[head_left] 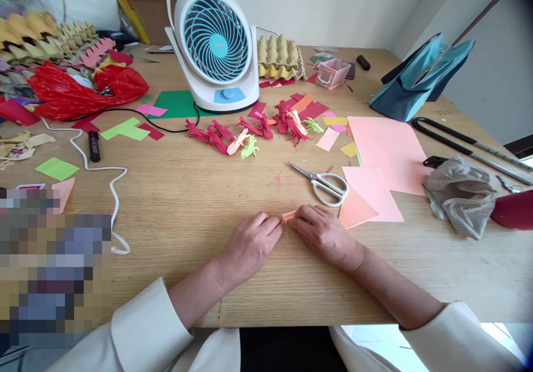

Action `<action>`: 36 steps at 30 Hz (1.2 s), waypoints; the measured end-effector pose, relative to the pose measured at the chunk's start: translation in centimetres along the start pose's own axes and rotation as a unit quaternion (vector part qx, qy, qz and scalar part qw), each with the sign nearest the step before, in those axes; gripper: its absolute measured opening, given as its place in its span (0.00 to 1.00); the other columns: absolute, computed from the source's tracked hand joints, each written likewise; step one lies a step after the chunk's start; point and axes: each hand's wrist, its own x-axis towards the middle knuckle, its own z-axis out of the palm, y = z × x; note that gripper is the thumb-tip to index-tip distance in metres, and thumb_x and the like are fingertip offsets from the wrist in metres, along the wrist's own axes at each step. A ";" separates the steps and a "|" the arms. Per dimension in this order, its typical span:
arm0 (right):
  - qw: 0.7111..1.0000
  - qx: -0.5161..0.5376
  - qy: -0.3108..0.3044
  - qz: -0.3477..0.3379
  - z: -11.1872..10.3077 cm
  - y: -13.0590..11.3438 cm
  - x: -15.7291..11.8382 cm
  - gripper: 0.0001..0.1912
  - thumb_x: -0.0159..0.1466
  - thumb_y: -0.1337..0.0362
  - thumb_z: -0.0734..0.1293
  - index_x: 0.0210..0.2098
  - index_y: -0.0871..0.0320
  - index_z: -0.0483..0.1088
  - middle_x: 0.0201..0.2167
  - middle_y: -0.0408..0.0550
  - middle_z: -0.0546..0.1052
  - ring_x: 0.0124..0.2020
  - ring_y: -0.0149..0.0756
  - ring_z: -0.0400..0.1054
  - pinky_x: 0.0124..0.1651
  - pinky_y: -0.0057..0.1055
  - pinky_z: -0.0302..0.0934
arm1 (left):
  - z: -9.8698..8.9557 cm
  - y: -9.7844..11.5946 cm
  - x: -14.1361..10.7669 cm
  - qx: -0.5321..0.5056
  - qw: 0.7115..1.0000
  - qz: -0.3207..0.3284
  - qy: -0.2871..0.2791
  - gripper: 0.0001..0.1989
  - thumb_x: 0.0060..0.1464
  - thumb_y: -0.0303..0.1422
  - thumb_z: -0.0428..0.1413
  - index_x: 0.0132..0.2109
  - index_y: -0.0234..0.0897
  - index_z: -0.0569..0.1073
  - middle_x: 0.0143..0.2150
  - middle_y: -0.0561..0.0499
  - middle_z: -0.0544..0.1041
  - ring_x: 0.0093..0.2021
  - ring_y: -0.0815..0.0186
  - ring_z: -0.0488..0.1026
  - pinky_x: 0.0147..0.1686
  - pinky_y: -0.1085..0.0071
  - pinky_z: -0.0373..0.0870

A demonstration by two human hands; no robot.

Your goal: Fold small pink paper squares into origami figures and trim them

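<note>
Pinching, head view: the person's left hand (252, 244) is curled, its fingertips drawn together on the left end of a narrow, folded, peach-orange paper strip (288, 215).
Right hand: the right hand (327, 236) bends over the other end, fingers closed down on it; the thumbs' exact placing cannot be told.
Strip's place: between the two hands, low over the pale wood-grain table (187, 194), near the white-handled metal scissors (317, 178); whether it touches the wood cannot be told.
Handling: it should be very light, stiffer where layers stack, easily creased or torn; the ends and folded edges seem the best hold, with a light fingertip press.
Flat paper: a peach triangular piece (353, 208) lies beside a smooth pale-pink sheet (377, 189), crisp-edged and thin.
Folded paper: small, angular crimson paper figures (216, 139) stand in a loose row, many-pointed and probably crushable.
Beyond: a glossy white plastic fan with a round turquoise grille (219, 47), rough moulded-pulp egg trays (278, 53) and a crinkled, shiny red plastic bag (62, 89).
</note>
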 end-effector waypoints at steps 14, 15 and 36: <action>0.997 0.044 0.054 0.015 0.4 -0.4 -0.6 0.11 0.69 0.73 0.59 0.40 0.61 0.74 0.33 0.50 0.72 0.35 0.36 0.63 0.41 0.34 0.63 | 0.6 0.2 -0.1 0.029 0.999 -0.009 -0.015 0.23 0.63 0.25 0.48 0.64 0.30 0.61 0.52 0.45 0.74 0.46 0.60 0.67 0.46 0.63 0.69; 0.997 0.048 0.056 0.015 0.4 -0.4 -0.7 0.11 0.69 0.73 0.59 0.40 0.61 0.74 0.34 0.50 0.72 0.35 0.36 0.63 0.41 0.34 0.63 | 0.6 0.2 0.0 0.026 0.999 -0.010 -0.018 0.23 0.63 0.25 0.48 0.64 0.30 0.62 0.52 0.45 0.74 0.46 0.60 0.67 0.46 0.63 0.69; 0.999 0.025 0.015 -0.014 -0.5 0.2 -1.1 0.10 0.69 0.72 0.59 0.39 0.61 0.72 0.37 0.51 0.72 0.35 0.37 0.62 0.40 0.34 0.60 | -0.7 0.8 0.2 0.064 0.995 -0.002 -0.072 0.23 0.61 0.22 0.46 0.63 0.29 0.62 0.52 0.42 0.73 0.45 0.59 0.67 0.43 0.63 0.71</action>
